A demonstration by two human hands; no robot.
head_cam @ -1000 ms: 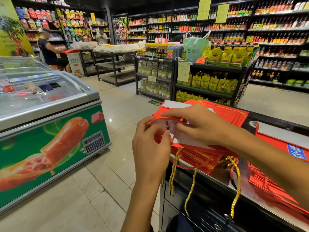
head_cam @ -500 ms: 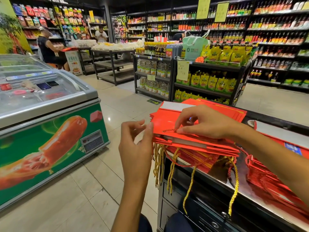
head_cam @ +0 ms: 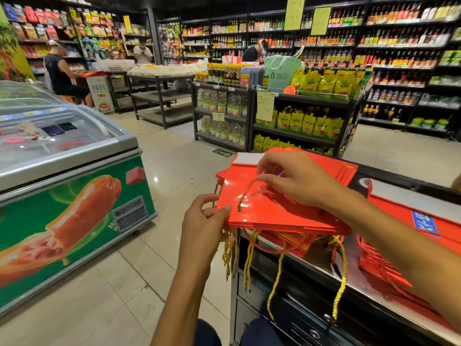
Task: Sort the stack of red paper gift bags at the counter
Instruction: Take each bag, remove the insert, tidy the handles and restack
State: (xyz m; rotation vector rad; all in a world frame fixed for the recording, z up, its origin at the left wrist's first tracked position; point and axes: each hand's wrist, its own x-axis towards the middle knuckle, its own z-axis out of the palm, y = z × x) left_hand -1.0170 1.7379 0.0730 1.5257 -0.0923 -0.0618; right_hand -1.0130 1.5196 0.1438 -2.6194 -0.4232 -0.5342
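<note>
1. Stack [head_cam: 287, 245] of flat red gift bags on steel counter [head_cam: 349, 265], at its left end, overhanging the edge.
2. Top bag [head_cam: 269, 211] lifted slightly off stack, glossy face up, near corner tilted toward camera.
3. Left hand [head_cam: 203, 222]: pinching near-left corner of top bag, thumb on upper face, fingers curled beneath.
4. Right hand [head_cam: 296, 181]: over middle of top bag, thumb and forefinger pinching the cord handle [head_cam: 245, 193] lying on bag face; remaining fingers loosely bent. Cord colour hard to read under glare, possibly gold.
5. Hands apart, both on the same bag.
6. Gold and red cords [head_cam: 249, 260] hanging from stack down counter front.
7. Second stack [head_cam: 389, 265] of red bags further right on counter, one bag with blue label [head_cam: 424, 222] on top.
8. Chest freezer [head_cam: 67, 196] at left, sausage graphic on green side panel.
9. Shelving [head_cam: 299, 108] with yellow pouches and bottles beyond counter; three people in background.
</note>
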